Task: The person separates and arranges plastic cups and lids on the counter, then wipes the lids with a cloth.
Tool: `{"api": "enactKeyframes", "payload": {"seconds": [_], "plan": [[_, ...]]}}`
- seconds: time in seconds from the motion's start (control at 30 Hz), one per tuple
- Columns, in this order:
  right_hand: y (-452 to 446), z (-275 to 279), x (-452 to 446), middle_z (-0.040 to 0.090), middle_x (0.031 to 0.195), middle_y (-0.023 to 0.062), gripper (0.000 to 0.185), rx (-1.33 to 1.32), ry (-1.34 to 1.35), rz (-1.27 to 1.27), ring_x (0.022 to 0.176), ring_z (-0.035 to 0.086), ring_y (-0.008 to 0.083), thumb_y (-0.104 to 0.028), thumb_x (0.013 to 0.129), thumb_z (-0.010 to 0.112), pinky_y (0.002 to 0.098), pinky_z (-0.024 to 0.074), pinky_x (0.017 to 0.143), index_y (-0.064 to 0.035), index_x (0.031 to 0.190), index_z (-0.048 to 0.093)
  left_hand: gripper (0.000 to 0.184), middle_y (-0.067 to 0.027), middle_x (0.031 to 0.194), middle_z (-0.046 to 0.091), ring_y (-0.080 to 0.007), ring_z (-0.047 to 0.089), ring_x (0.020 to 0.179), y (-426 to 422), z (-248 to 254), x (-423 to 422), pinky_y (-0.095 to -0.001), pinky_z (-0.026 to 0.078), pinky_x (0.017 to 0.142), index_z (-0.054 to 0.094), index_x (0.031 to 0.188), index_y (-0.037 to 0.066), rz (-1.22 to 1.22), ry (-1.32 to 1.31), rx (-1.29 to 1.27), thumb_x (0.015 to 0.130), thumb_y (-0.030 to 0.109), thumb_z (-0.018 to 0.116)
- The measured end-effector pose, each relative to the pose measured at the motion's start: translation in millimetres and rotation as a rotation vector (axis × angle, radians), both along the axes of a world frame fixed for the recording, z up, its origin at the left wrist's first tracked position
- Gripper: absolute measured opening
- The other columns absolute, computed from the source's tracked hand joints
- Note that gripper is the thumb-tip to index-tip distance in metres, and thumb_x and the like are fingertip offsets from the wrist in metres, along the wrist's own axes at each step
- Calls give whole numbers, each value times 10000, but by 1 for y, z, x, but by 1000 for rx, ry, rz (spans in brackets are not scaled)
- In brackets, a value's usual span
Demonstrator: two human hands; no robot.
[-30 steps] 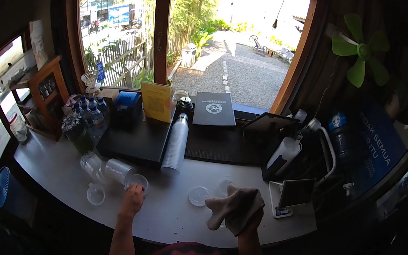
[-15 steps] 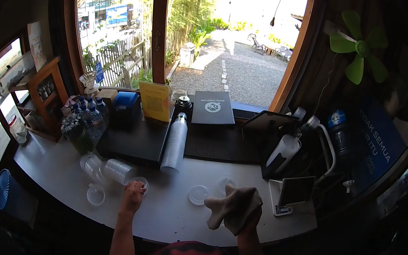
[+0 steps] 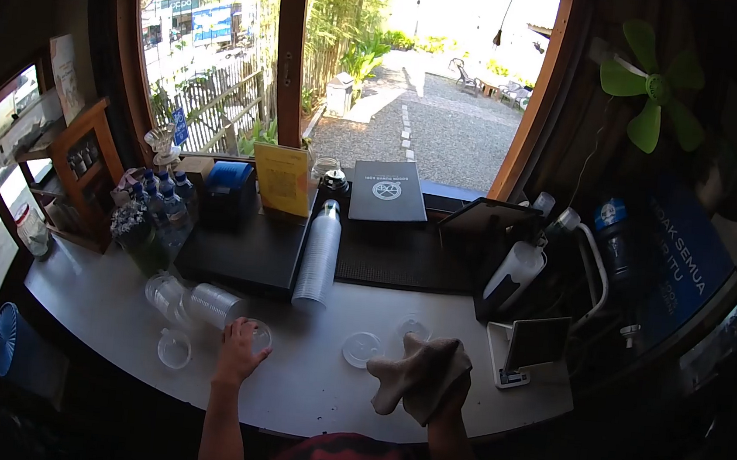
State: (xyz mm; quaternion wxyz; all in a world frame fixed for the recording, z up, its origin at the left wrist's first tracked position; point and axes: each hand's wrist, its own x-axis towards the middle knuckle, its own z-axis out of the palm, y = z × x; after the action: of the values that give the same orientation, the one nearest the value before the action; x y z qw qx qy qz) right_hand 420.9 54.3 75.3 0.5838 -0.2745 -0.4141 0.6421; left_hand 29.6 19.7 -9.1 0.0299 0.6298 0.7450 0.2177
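Observation:
My left hand point(image 3: 239, 355) is at the counter's left-middle, fingers spread and thumb apart, touching or just beside a clear plastic lid point(image 3: 262, 337). Right behind it lies a stack of clear lids point(image 3: 214, 305) on its side, with more clear lids point(image 3: 167, 295) to its left. A single lid point(image 3: 174, 349) rests flat nearer the front. My right hand point(image 3: 450, 404) is closed around a grey-brown cloth point(image 3: 419, 378), which hides most of its fingers. Two further lids, one flat lid point(image 3: 362, 349) and another point(image 3: 413, 330), lie beside and behind the cloth.
A long stack of clear cups point(image 3: 317, 260) lies toward the back middle, beside a black box point(image 3: 239, 254). Water bottles point(image 3: 169, 199) stand at left. On the right are a white-framed tablet stand point(image 3: 533, 350) and a white bottle point(image 3: 514, 273). The white counter point(image 3: 301, 399) ends close to my body.
My left hand's fingers have spread from a closed grip at the lid, and the hand has shifted slightly left and toward me. My right hand with the cloth has barely moved.

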Motion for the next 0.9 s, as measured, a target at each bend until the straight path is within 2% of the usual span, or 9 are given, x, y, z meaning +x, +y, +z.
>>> {"api": "enactKeyframes", "payload": {"seconds": [0.03,0.1,0.17,0.23,0.3,0.37,0.47,0.67,0.9], "plan": [[-2,8,-1,627,1155,126,376,155,-416,-82,1051,638,260,-350,1030,443,420,513,970,-62,1260,517,634,-160,1362,496,-354,443,1288,2,1,0,-465,355,1113,563,1280,67,16,5,-23,781,358,825],[0,3,1,636,1197,140,404,187,-450,-74,1083,640,273,-357,1026,451,428,498,1000,-57,1289,519,707,-159,1399,480,-352,436,1305,5,4,0,-464,351,1123,538,1324,75,38,23,-77,763,384,838],[7,-21,5,635,1196,144,413,-65,315,110,1082,638,291,-376,1028,437,440,498,996,-59,1277,528,772,-159,1416,475,-350,435,1312,7,12,2,-463,349,1129,515,1363,79,55,52,-142,750,411,845],[5,-23,5,633,1196,151,423,25,7,-17,1077,640,302,-392,1031,422,450,504,982,-64,1274,531,803,-157,1419,474,-347,424,1322,9,19,1,-466,347,1132,510,1377,80,29,40,-188,735,419,853],[4,-21,6,634,1192,158,427,-8,111,6,1071,642,307,-398,1032,414,455,512,966,-67,1274,533,818,-155,1420,474,-345,414,1329,13,20,0,-469,349,1131,510,1380,79,7,46,-195,724,420,859],[1,-18,7,639,1186,165,424,-170,625,195,1064,646,307,-394,1031,412,454,521,950,-70,1276,532,817,-153,1417,472,-344,403,1334,13,13,-1,-471,354,1126,515,1374,77,-2,69,-172,716,415,863],[6,-34,11,636,1196,181,426,-75,529,193,1059,647,310,-397,1031,402,473,519,957,-69,1268,534,810,-155,1384,454,-350,403,1311,13,10,-2,-473,367,1117,512,1345,70,-33,54,-111,695,389,877],[-5,-10,2,588,1151,133,450,-200,457,109,1053,598,301,-470,992,509,461,501,949,-92,1234,529,821,-154,1305,415,-357,413,1241,12,15,0,-479,387,1099,474,1303,65,-69,-41,-59,661,353,898],[-4,-8,0,587,1131,124,360,-199,483,124,1040,599,294,-406,1008,488,461,500,943,-97,1188,535,775,-129,1279,465,-341,406,1240,12,15,-1,-460,361,1099,481,1274,94,-68,-49,-18,655,306,897]]}}
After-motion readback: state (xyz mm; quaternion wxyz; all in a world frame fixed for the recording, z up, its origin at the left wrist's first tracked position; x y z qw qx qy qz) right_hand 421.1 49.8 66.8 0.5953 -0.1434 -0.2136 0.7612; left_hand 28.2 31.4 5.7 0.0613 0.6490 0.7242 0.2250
